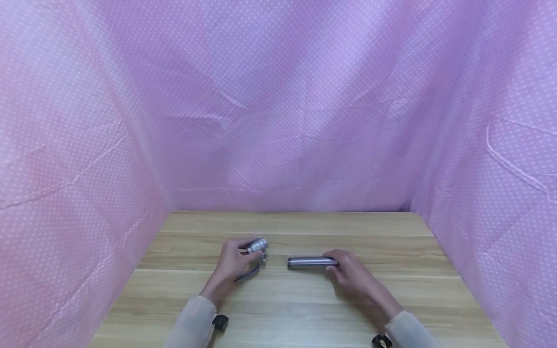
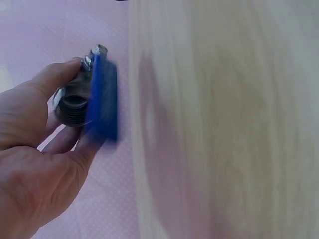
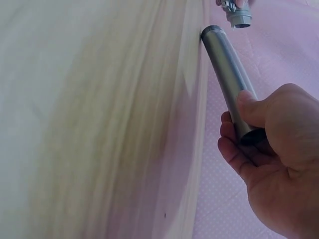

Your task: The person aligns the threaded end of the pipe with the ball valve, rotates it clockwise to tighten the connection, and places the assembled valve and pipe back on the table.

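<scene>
- Apparently in the step of bringing two metal parts near to each other, with no joining done yet.
- With the left hand, pinching the ball valve between thumb and fingers, to the left of the pipe, with the blue lever along its side.
- With the right hand, gripping the steel pipe near its right end, thumb on one side and curled fingers on the other.
- Pointing the pipe's seemingly threaded end toward the valve, near but not touching.
- Holding both, as it seems, above the wooden table.
- For the next move, probably necessary to align pipe end and valve mouth on one line, before any turning.
- Of boxes or trays, seeing none; inside the pipe, too dark to tell.
</scene>
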The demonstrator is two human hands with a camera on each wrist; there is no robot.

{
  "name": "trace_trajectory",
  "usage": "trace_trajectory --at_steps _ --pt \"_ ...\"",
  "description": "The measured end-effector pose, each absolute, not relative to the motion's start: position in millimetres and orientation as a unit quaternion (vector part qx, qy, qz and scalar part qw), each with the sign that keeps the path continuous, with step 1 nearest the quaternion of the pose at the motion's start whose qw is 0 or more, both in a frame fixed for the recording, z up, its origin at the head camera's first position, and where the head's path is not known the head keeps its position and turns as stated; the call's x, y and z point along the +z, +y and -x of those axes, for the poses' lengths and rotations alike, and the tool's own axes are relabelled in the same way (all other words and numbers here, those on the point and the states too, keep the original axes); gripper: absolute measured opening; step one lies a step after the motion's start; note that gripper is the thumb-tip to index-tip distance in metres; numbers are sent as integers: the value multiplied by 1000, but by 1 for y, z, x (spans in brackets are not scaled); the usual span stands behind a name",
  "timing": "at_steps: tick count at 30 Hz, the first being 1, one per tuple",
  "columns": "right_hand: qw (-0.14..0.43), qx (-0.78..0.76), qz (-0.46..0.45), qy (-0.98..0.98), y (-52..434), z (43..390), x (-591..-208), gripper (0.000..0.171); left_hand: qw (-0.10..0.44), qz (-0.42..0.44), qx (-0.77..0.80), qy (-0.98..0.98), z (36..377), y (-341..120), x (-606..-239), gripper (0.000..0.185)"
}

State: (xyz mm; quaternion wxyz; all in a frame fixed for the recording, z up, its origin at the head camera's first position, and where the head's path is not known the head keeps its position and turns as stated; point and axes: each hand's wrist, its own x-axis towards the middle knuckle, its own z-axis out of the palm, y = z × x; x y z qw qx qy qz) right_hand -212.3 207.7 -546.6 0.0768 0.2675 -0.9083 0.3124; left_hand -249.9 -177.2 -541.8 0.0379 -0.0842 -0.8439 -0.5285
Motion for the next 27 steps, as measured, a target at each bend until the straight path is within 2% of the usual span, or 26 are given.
trace_trajectory --at_steps 10,17,22,27 --pt "117 351 -203 -907 212 205 -541 32 41 87 -552 -828 238 -169 -526 44" --pt "232 356 -227 -876 215 204 -519 35 50 130 -582 -801 231 -163 -505 46" --pt "242 416 -212 -850 218 203 -501 35 63 164 -580 -795 223 -157 -484 47" --pt "246 491 -236 -801 220 201 -485 38 90 206 -572 -789 217 -151 -467 47"
